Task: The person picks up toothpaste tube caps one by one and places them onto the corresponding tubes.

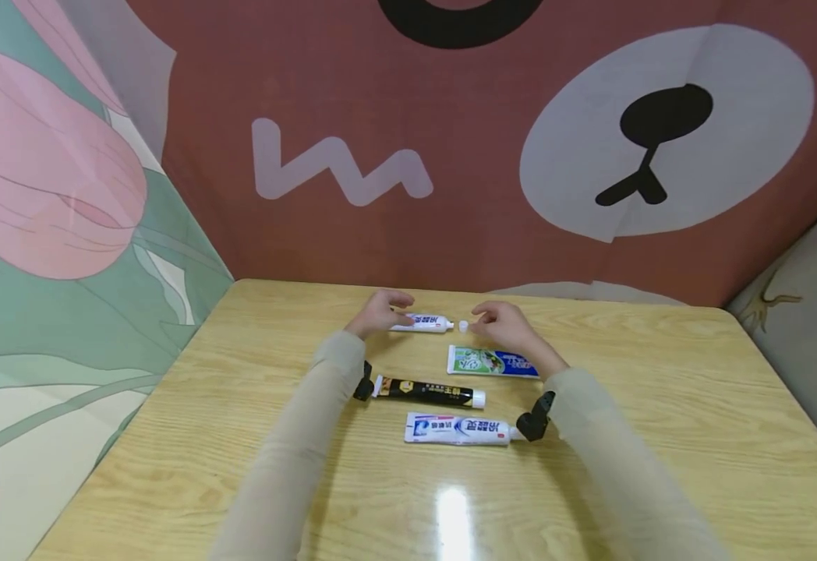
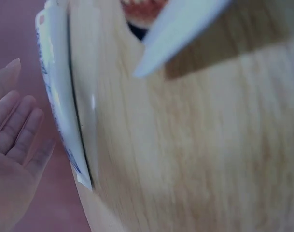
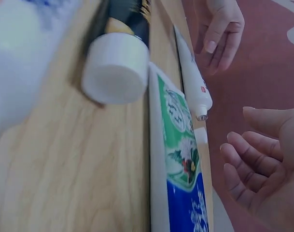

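At the far side of the table lies a white toothpaste tube with its nozzle bare, as the right wrist view also shows. A small white cap stands just off the nozzle's tip. My left hand is at the tube's tail end, fingers spread and apart from the tube in the left wrist view. To the right of the cap hovers my right hand, its fingers loosely bent and nothing between them.
Nearer me lie a green and blue toothpaste tube, a black capped tube and another white tube. The wooden table ends at a patterned backdrop behind my hands.
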Demonstrator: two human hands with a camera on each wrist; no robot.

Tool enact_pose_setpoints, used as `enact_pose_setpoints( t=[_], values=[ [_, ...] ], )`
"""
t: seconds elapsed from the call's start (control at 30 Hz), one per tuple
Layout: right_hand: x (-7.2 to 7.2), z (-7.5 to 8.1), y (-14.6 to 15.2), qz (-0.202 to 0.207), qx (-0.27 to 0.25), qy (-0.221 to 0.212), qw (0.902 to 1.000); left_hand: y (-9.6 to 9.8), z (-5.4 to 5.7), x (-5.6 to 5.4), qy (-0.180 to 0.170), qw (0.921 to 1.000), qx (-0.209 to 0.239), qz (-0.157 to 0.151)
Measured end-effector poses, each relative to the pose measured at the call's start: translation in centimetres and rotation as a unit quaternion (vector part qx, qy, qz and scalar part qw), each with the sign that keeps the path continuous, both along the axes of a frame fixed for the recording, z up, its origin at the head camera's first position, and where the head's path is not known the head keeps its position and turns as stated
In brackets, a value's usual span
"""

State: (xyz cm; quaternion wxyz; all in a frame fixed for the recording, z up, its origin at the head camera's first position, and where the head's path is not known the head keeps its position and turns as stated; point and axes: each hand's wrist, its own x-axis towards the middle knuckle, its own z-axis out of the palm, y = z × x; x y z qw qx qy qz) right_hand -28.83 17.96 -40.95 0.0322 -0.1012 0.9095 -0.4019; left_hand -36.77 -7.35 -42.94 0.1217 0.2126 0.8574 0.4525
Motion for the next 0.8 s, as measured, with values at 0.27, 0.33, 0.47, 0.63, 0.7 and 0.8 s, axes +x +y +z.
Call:
enact_pose_setpoints(
  t=[0.27,0.33,0.47,0.63,0.7,0.8],
  values=[
    [-1.4,-0.5,-0.8,0.0,0.007,-0.025,0.9997,-0.1,-0.2,-0.6,-0.009,0.9997,-0.023,0.004],
    [-1.7,-0.8,-0.8,-0.003,0.016,-0.027,0.9995,0.1,-0.2,-0.7,-0.019,0.9993,-0.031,0.002],
    [-2.2,-1.5,-0.7,-0.013,0.019,-0.041,0.9989,0.4,-0.3,-0.9,-0.028,0.9988,-0.041,-0.007],
    [-2.7,-2.2,-0.6,-0.021,0.014,-0.053,0.9983,0.5,-0.4,-1.2,-0.031,0.9984,-0.047,-0.005],
    [-2.9,-2.5,-0.6,-0.023,0.012,-0.058,0.998,0.5,-0.4,-1.1,-0.031,0.9981,-0.053,-0.003],
    [-3.0,-2.9,-0.8,-0.023,0.009,-0.064,0.9977,0.5,-0.5,-1.1,-0.034,0.9973,-0.066,-0.002]
  ],
)
